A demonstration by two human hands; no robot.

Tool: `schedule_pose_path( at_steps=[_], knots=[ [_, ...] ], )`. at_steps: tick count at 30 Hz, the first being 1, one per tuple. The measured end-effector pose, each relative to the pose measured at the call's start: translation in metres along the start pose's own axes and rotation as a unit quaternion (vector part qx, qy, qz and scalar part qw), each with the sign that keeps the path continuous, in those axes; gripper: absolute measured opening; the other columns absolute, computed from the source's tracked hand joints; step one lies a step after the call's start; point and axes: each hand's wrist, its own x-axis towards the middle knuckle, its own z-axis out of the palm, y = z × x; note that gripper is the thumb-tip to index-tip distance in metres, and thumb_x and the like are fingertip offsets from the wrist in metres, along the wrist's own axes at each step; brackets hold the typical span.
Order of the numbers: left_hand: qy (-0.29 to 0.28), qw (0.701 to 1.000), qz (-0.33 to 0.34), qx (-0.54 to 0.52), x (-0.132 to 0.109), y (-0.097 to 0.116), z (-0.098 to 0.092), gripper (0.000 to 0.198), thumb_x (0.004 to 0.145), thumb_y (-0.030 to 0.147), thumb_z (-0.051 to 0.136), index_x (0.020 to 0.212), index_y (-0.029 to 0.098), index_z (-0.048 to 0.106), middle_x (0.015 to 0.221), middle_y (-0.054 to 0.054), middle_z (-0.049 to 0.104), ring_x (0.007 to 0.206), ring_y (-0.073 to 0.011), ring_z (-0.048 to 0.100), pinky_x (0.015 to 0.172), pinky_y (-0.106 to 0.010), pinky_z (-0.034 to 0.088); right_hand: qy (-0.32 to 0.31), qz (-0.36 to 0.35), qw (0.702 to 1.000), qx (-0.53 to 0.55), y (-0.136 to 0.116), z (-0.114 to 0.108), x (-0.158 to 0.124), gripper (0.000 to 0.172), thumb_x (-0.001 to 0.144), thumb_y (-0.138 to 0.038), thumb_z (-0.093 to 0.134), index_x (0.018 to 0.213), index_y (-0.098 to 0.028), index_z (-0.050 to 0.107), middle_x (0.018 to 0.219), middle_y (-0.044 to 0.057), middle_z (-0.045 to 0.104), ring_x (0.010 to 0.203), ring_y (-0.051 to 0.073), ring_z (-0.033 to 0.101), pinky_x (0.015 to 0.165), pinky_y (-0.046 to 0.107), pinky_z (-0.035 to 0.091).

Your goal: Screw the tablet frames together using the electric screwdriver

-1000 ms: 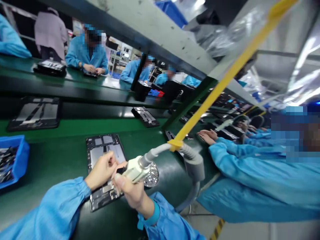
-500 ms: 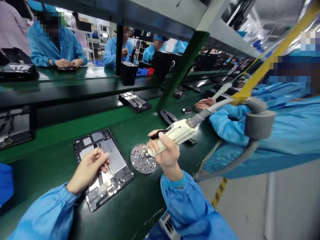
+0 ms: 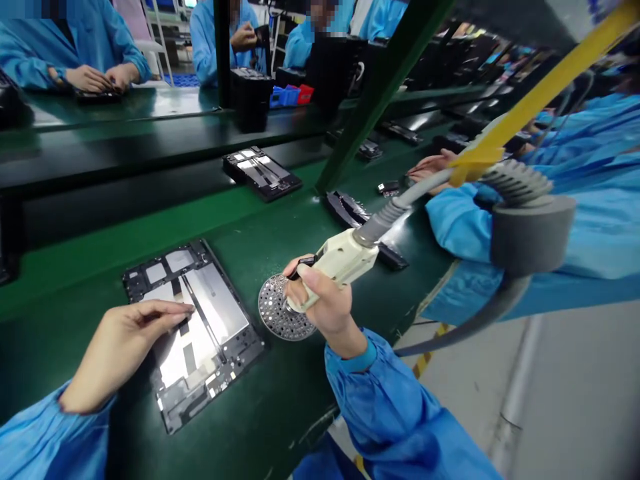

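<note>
An opened tablet [image 3: 220,307] lies on the green bench with silvery inner plates, dark strips and small boards exposed. Over its left half, my left hand [image 3: 125,340] has thumb and fingertips pinched together; whatever is between them is too small to make out. My right hand [image 3: 327,303] is wrapped round a cream electric screwdriver [image 3: 345,260] with a grey cable running up to the right. The screwdriver's lower end points down at a round metal disc full of small holes [image 3: 275,310], just right of the tablet. Its tip is hidden by my fingers.
Another opened tablet [image 3: 265,177] lies further back. Dark curved parts [image 3: 347,210] rest beyond the screwdriver. A green post [image 3: 385,93] rises from the bench. A thick grey ring [image 3: 533,233] hangs at the right, before a co-worker's blue sleeve [image 3: 453,223]. Co-workers sit opposite.
My left hand has moved left on the tablet, and its curled fingers have straightened into a flatter pinch. The screwdriver stays over the disc. The view has tipped downward.
</note>
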Motion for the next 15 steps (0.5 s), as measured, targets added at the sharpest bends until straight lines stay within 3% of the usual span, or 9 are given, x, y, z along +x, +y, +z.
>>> schedule_pose_path(
  at_steps=[3, 9, 15],
  knots=[
    [0.033, 0.999, 0.03, 0.002, 0.0, 0.0, -0.003, 0.039, 0.066, 0.062, 0.08, 0.08, 0.026, 0.084, 0.104, -0.008, 0.082, 0.103, -0.0342, 0.077, 0.096, -0.045, 0.065, -0.005, 0.001, 1.0, -0.006, 0.003, 0.0, -0.001, 0.043, 0.08, -0.048, 0.079, 0.055, -0.022, 0.057, 0.041, -0.006, 0.043, 0.042, 0.012, 0.047, 0.049, 0.03, 0.05],
    [0.082, 0.996, -0.005, -0.039, 0.002, 0.001, -0.007, 0.037, 0.058, 0.053, 0.084, 0.08, 0.023, 0.082, 0.094, -0.009, 0.082, 0.086, -0.03, 0.078, 0.071, -0.034, 0.067, 0.016, -0.006, 1.0, -0.019, 0.002, -0.001, -0.001, 0.034, 0.079, -0.049, 0.08, 0.067, -0.02, 0.067, 0.043, -0.006, 0.045, 0.04, 0.011, 0.045, 0.046, 0.029, 0.048],
    [0.12, 0.988, 0.035, -0.096, 0.019, -0.015, -0.017, 0.034, 0.07, 0.049, 0.077, 0.083, 0.017, 0.08, 0.077, -0.008, 0.078, 0.066, -0.0187, 0.071, 0.063, -0.027, 0.062, -0.01, 0.032, 0.999, -0.02, 0.003, 0.0, -0.007, 0.039, 0.069, -0.054, 0.088, 0.072, -0.02, 0.068, 0.045, -0.007, 0.048, 0.035, 0.01, 0.042, 0.037, 0.026, 0.037]
  ],
)
